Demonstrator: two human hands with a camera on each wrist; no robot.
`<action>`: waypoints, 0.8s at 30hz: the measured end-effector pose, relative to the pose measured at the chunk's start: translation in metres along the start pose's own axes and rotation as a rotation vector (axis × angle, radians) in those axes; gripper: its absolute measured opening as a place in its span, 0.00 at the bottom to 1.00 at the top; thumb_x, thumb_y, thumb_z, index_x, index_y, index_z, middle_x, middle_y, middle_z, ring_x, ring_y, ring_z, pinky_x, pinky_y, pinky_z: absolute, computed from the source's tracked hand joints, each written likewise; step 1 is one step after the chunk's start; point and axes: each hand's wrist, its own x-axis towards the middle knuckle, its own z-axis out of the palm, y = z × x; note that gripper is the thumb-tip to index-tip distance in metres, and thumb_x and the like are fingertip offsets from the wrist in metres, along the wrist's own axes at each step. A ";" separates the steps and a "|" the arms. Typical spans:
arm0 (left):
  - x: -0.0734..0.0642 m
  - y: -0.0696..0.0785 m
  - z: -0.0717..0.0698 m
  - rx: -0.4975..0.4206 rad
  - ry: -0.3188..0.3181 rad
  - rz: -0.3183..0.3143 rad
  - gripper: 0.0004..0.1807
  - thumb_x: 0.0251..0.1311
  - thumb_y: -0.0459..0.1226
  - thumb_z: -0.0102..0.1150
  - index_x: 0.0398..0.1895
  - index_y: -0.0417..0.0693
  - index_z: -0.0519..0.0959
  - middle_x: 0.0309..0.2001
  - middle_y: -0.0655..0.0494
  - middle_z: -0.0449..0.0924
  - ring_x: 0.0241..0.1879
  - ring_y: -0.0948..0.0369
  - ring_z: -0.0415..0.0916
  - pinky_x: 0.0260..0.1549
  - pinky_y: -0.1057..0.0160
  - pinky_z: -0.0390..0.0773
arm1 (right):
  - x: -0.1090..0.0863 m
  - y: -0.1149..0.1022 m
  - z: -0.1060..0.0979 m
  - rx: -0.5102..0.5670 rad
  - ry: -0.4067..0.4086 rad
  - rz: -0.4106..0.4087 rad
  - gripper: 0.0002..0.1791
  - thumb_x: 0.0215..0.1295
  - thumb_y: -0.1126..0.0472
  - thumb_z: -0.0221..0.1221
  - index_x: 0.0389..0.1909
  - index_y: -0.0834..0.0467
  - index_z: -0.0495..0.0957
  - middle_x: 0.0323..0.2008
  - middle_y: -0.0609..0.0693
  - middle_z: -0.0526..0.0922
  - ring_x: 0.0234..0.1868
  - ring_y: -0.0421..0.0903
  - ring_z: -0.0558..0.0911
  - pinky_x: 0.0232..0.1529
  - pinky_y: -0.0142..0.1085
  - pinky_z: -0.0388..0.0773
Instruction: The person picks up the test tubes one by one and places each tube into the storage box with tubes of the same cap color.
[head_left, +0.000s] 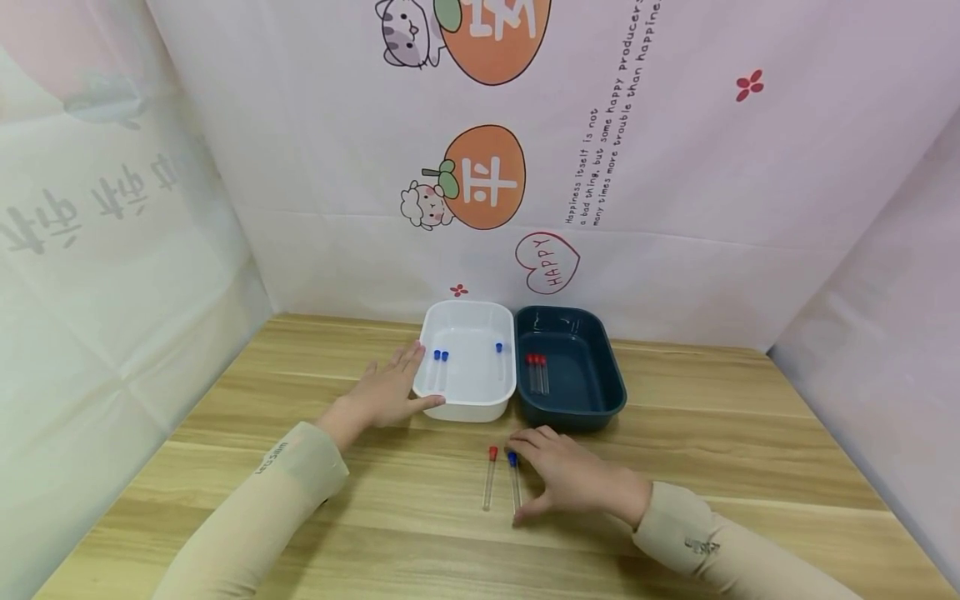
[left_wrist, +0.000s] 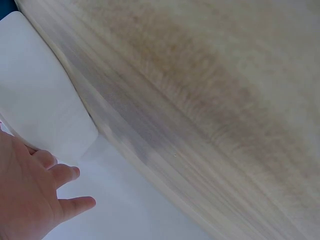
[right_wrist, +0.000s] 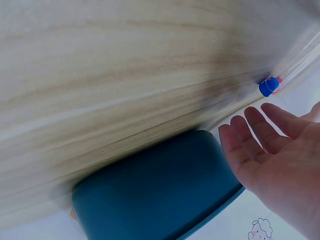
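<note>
On the table lie two clear tubes, a red-capped tube (head_left: 490,479) and, to its right, a blue-capped tube (head_left: 515,483). Beside the blue-capped one is my right hand (head_left: 573,473), fingertips near the cap and thumb near the other end; its fingers look spread and apart from the blue cap (right_wrist: 269,86) in the right wrist view. My left hand (head_left: 384,390) rests with spread fingers against the left side of the white bin (head_left: 468,412). Three blue-capped tubes (head_left: 500,362) lie in that bin. The dark blue bin (head_left: 577,421) holds three red-capped tubes (head_left: 537,377).
Both bins stand side by side at the back of the wooden table (head_left: 405,533). A printed white cloth (head_left: 337,167) hangs directly behind them, with more cloth at the left and right sides.
</note>
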 end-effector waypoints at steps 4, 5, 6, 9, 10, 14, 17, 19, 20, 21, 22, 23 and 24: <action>0.000 0.000 0.000 0.001 -0.004 -0.002 0.58 0.68 0.69 0.48 0.83 0.38 0.41 0.82 0.45 0.38 0.80 0.42 0.40 0.71 0.30 0.42 | 0.000 0.000 0.000 -0.019 -0.012 -0.001 0.56 0.51 0.31 0.73 0.72 0.64 0.69 0.71 0.57 0.69 0.69 0.55 0.68 0.67 0.55 0.68; 0.000 0.000 0.001 0.001 -0.005 -0.003 0.58 0.68 0.69 0.48 0.83 0.39 0.41 0.82 0.45 0.38 0.80 0.43 0.40 0.71 0.30 0.42 | 0.000 0.000 0.001 -0.024 -0.014 -0.002 0.55 0.51 0.32 0.73 0.72 0.63 0.70 0.71 0.57 0.69 0.68 0.54 0.68 0.67 0.55 0.68; 0.000 0.000 0.001 0.001 -0.005 -0.004 0.58 0.67 0.70 0.47 0.83 0.39 0.41 0.82 0.45 0.38 0.80 0.43 0.40 0.71 0.30 0.42 | 0.000 0.000 0.001 -0.026 -0.016 -0.001 0.55 0.51 0.32 0.73 0.72 0.63 0.70 0.71 0.57 0.69 0.69 0.55 0.68 0.67 0.56 0.68; 0.000 0.000 0.000 0.000 -0.003 -0.005 0.58 0.67 0.70 0.48 0.83 0.38 0.41 0.82 0.45 0.38 0.80 0.43 0.40 0.71 0.30 0.42 | 0.001 -0.001 0.001 -0.025 -0.022 0.003 0.53 0.52 0.33 0.74 0.71 0.62 0.70 0.71 0.56 0.69 0.69 0.54 0.67 0.68 0.56 0.67; 0.000 0.001 0.001 -0.003 -0.002 -0.001 0.58 0.67 0.69 0.48 0.83 0.38 0.41 0.82 0.45 0.38 0.80 0.42 0.40 0.71 0.30 0.42 | 0.000 0.000 0.001 -0.025 -0.022 0.007 0.53 0.52 0.34 0.74 0.71 0.62 0.71 0.71 0.56 0.69 0.69 0.54 0.67 0.68 0.56 0.67; 0.002 0.001 0.002 -0.009 0.011 0.010 0.58 0.68 0.68 0.49 0.82 0.37 0.42 0.82 0.44 0.39 0.80 0.41 0.40 0.70 0.29 0.42 | -0.001 0.000 0.001 -0.029 -0.014 0.011 0.51 0.52 0.35 0.74 0.71 0.62 0.71 0.71 0.55 0.70 0.68 0.53 0.68 0.68 0.55 0.67; 0.003 -0.001 0.003 -0.010 0.018 0.011 0.57 0.69 0.67 0.50 0.82 0.36 0.42 0.82 0.43 0.39 0.80 0.41 0.40 0.70 0.28 0.42 | -0.001 -0.001 0.001 -0.042 -0.009 0.006 0.51 0.52 0.36 0.75 0.70 0.61 0.72 0.70 0.54 0.70 0.68 0.52 0.68 0.68 0.53 0.68; 0.003 -0.002 0.003 -0.011 0.020 0.011 0.57 0.69 0.67 0.50 0.82 0.36 0.42 0.82 0.43 0.39 0.79 0.41 0.41 0.70 0.28 0.42 | 0.000 -0.002 0.000 -0.049 -0.006 0.000 0.51 0.51 0.36 0.76 0.70 0.61 0.72 0.70 0.54 0.71 0.68 0.52 0.68 0.68 0.52 0.68; 0.002 -0.002 0.003 -0.014 0.023 0.014 0.57 0.69 0.66 0.51 0.82 0.36 0.42 0.82 0.42 0.39 0.79 0.41 0.41 0.70 0.28 0.43 | 0.000 -0.002 0.000 -0.055 -0.005 -0.001 0.51 0.51 0.36 0.76 0.70 0.61 0.72 0.70 0.54 0.71 0.68 0.52 0.68 0.68 0.51 0.68; 0.002 -0.002 0.003 -0.016 0.024 0.015 0.57 0.69 0.66 0.51 0.82 0.35 0.43 0.82 0.42 0.39 0.79 0.40 0.41 0.70 0.28 0.43 | 0.000 -0.003 -0.001 -0.059 -0.002 -0.004 0.51 0.50 0.36 0.76 0.70 0.61 0.72 0.70 0.54 0.71 0.68 0.52 0.68 0.68 0.51 0.69; 0.002 -0.002 0.003 -0.016 0.022 0.012 0.57 0.68 0.67 0.51 0.82 0.36 0.42 0.82 0.42 0.39 0.79 0.41 0.41 0.70 0.28 0.43 | 0.000 -0.003 -0.003 -0.061 0.001 -0.006 0.52 0.50 0.36 0.76 0.70 0.61 0.71 0.69 0.54 0.71 0.67 0.52 0.68 0.67 0.51 0.69; 0.003 -0.002 0.003 -0.019 0.024 0.014 0.57 0.68 0.67 0.51 0.82 0.36 0.42 0.82 0.42 0.39 0.79 0.40 0.41 0.70 0.28 0.43 | 0.000 -0.003 -0.004 -0.059 0.005 -0.008 0.52 0.50 0.36 0.77 0.70 0.62 0.71 0.69 0.54 0.71 0.67 0.52 0.68 0.67 0.51 0.69; 0.003 -0.001 0.003 -0.021 0.024 0.014 0.57 0.68 0.67 0.51 0.82 0.36 0.43 0.82 0.42 0.39 0.79 0.40 0.41 0.70 0.28 0.42 | -0.001 -0.004 -0.006 -0.056 0.010 -0.010 0.52 0.50 0.37 0.77 0.70 0.62 0.71 0.69 0.55 0.71 0.67 0.52 0.69 0.67 0.52 0.69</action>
